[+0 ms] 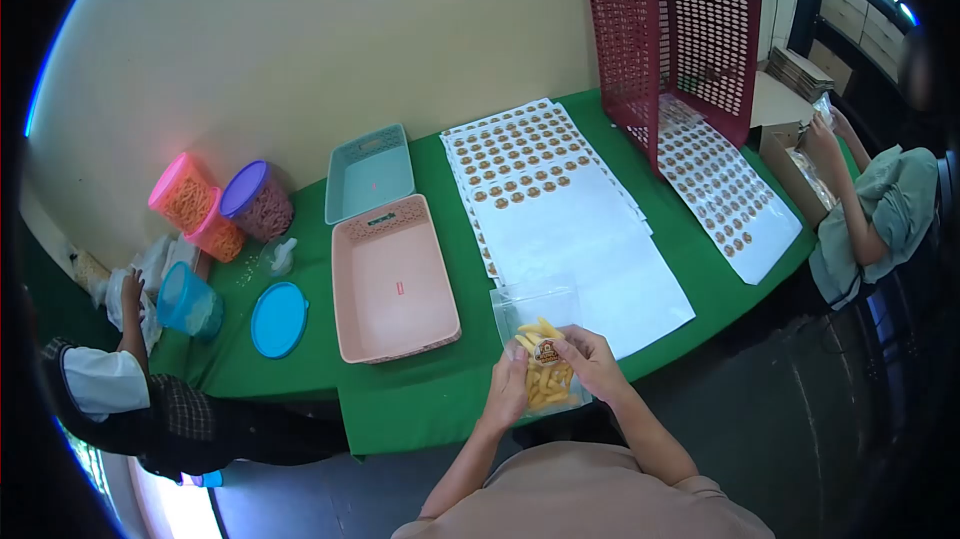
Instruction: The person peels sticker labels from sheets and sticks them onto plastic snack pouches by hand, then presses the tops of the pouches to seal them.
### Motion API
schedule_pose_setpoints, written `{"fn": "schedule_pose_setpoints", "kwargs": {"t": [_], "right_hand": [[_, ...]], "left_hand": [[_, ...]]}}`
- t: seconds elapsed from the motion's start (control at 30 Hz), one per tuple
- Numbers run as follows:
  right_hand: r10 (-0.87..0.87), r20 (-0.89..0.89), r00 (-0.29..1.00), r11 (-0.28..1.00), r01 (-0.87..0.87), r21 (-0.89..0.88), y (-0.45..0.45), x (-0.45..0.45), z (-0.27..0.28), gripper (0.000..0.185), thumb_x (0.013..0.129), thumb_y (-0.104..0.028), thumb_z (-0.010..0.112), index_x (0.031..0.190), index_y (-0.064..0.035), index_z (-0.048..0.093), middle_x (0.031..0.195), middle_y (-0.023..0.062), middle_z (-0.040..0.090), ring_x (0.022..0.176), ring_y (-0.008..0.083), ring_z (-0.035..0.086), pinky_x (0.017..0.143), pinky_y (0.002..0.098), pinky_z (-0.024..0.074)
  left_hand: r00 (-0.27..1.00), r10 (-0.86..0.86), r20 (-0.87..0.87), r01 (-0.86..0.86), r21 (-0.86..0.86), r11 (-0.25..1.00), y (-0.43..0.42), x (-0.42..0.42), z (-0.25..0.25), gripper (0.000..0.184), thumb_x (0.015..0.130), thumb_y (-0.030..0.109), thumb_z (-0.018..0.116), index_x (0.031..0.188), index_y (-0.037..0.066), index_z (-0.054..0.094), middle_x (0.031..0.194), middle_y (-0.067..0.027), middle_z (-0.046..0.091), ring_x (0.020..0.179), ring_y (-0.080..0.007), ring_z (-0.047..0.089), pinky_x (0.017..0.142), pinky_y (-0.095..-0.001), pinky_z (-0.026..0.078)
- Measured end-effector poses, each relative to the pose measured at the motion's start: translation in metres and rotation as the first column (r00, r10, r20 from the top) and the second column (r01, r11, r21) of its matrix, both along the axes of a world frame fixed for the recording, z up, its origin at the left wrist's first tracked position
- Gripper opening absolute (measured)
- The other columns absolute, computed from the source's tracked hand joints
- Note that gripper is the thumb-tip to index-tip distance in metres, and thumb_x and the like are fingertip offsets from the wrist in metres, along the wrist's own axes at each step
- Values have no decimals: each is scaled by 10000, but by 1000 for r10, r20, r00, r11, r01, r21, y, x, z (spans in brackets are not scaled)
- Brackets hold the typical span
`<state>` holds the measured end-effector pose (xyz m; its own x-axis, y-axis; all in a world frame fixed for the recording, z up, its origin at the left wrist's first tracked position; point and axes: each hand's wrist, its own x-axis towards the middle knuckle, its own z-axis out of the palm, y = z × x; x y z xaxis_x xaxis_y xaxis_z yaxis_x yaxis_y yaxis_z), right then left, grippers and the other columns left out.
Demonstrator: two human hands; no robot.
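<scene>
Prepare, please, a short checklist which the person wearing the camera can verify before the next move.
1. Clear plastic bag of yellow stick-shaped snacks, held by left hand and right hand: ok.
2. Round brown-and-white sticker, on the bag's front: ok.
3. Bag's top end, sealed shut: cannot tell.
4. Pink rectangular plastic basket, open side up: ok.
5. White paper sheets with round brown stickers, lying on the table: ok.

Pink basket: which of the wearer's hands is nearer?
Left: the left hand is just off the near right corner of the pink basket; the right hand is farther right, across the bag.
</scene>
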<state>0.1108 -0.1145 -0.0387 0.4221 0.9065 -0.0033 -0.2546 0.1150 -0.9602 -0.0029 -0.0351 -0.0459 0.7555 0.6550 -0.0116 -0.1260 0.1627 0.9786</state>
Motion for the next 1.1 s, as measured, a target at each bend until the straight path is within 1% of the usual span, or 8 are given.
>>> {"fn": "schedule_pose_setpoints", "kwargs": {"t": [0.2, 0.27, 0.3, 0.43, 0.5, 0.53, 0.63, 1.1], "right_hand": [[-9, -15, 1000, 1000, 9, -7, -26, 8, 0, 282, 817, -169, 534, 1011, 33, 496, 875, 44, 557, 806, 76, 511, 714, 211, 416], [-11, -36, 999, 1000, 12, 16, -43, 15, 3, 297, 806, -158, 554, 1016, 42, 490, 897, 49, 554, 817, 82, 514, 716, 214, 423], [-21, -36, 999, 1000, 22, 16, -55, 18, 5, 293, 791, -144, 573, 1004, 41, 496, 883, 46, 555, 802, 81, 518, 705, 215, 428], [-96, -56, 994, 995, 96, -6, -111, 26, 5, 300, 745, -127, 629, 966, 38, 514, 836, 39, 562, 736, 74, 531, 654, 212, 441], [-133, -23, 991, 989, 131, -63, -143, 28, 6, 297, 723, -133, 653, 934, 33, 527, 812, 37, 565, 708, 68, 534, 630, 204, 440], [-128, -15, 992, 990, 126, -69, -158, 28, 6, 294, 714, -134, 661, 920, 30, 532, 799, 34, 565, 701, 66, 535, 620, 201, 439], [-151, -19, 988, 984, 148, -101, -201, 29, 4, 286, 690, -128, 683, 888, 21, 542, 778, 30, 564, 695, 64, 536, 611, 199, 440], [-365, -17, 931, 924, 361, -124, -339, 35, -2, 301, 671, -114, 691, 899, -16, 522, 778, 21, 558, 698, 67, 534, 631, 205, 440]], "left_hand": [[987, 132, -87, -98, 319, 943, -35, 13, 8, 393, 874, 269, 331, 1096, -53, 369, 971, -179, 466, 890, -234, 483, 790, -334, 377], [958, 261, -121, -69, 784, 617, -44, 17, 12, 402, 845, 255, 378, 1093, -61, 376, 954, -208, 421, 904, -294, 436, 812, -369, 340], [961, 254, -112, -71, 784, 616, -50, 20, 14, 402, 845, 255, 378, 1093, -61, 376, 954, -208, 421, 904, -294, 436, 812, -369, 340], [979, 201, 29, -167, 674, 719, -85, 44, 21, 340, 840, 226, 413, 1029, -54, 451, 937, -158, 418, 889, -246, 434, 799, -346, 342], [988, 112, 103, -128, 164, 978, -106, 58, 15, 258, 836, 172, 462, 978, -43, 491, 893, -94, 467, 833, -154, 470, 745, -287, 379], [973, 144, 181, -159, 74, 984, -121, 64, 19, 196, 823, 144, 511, 916, -26, 530, 827, -49, 524, 740, -85, 493, 669, -226, 402], [990, 99, 99, -94, -54, 994, -161, 74, 23, 216, 811, 186, 518, 878, -17, 544, 800, -83, 565, 719, -125, 544, 661, -248, 440], [942, -334, -24, 326, -160, 932, -280, 116, 24, 250, 774, 192, 582, 883, -33, 587, 771, -102, 611, 716, -120, 580, 649, -235, 466]]}}
